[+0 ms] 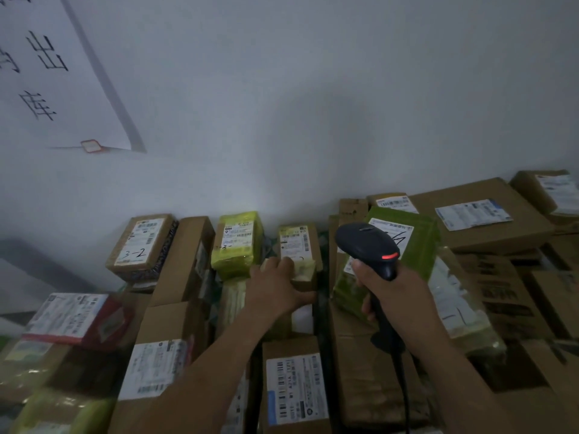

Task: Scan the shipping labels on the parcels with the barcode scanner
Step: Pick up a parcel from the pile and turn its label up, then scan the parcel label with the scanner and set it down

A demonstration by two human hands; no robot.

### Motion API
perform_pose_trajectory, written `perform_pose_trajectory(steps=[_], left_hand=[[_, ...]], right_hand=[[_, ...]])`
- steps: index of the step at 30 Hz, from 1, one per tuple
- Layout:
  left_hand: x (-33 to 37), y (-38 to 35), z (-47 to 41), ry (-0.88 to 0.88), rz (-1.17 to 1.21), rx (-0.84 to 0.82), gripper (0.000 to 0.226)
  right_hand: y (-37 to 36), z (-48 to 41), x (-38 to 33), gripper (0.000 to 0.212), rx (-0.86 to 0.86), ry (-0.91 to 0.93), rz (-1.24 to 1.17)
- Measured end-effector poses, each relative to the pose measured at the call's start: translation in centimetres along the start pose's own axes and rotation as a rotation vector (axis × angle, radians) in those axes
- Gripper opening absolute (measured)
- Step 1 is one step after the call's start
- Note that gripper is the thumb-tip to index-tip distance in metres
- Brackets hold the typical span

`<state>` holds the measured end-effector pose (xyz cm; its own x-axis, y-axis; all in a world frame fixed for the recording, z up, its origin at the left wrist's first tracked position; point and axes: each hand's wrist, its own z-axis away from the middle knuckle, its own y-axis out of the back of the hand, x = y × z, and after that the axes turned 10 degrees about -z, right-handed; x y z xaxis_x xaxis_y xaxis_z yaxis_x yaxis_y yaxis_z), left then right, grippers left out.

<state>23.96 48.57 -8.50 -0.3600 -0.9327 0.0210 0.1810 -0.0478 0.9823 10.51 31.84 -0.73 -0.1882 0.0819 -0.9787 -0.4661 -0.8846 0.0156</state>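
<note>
Parcels (238,242) crowd against the wall (313,120); open air above them, gaps seemingly too narrow.

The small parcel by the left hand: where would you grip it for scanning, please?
Probably its near end, from the front, as the left hand does: on the small parcel the label fills the far part of the face, so low fingers leave the barcode clear for the scanner.

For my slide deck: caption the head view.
Right hand holds a barcode scanner while the left hand grips a small parcel among stacked boxes.
</note>
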Motion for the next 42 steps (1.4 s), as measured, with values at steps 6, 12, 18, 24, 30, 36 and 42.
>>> perform_pose_trajectory(steps=[6,12,18,24,30,36,42], left_hand=[[0.2,1.1,-0.9,-0.04,-0.076,-0.203,0.077],[0.7,0.7,-1.0,-0.128,-0.109,-0.167,0.078],[0.0,-1.1,-0.5,-0.037,0.091,-0.09,0.095],[-0.7,-3.2,0.8,0.077,0.135,-0.171,0.075],[1.9,0.0,2.3,-0.066,0.43,-0.008,0.048],[9.5,4.5,6.2,-0.12,0.688,0.139,0.049],[10.2,3.1,5.6,0.076,0.958,-0.18,0.075]], right_hand=[[0.0,-0.1,0.5,0.025,-0.004,0.02,0.04],[-0.1,-0.1,0.8,0.023,-0.016,0.047,0.056],[-0.2,0.1,1.1,0.024,-0.036,0.058,0.061],[0.9,0.9,0.9,0.021,0.011,0.089,0.006],[2.8,2.4,1.1,0.024,0.15,0.081,-0.055],[4.8,3.1,1.0,0.028,0.37,0.004,-0.136],[5.3,3.4,1.0,0.02,0.25,-0.097,-0.227]])
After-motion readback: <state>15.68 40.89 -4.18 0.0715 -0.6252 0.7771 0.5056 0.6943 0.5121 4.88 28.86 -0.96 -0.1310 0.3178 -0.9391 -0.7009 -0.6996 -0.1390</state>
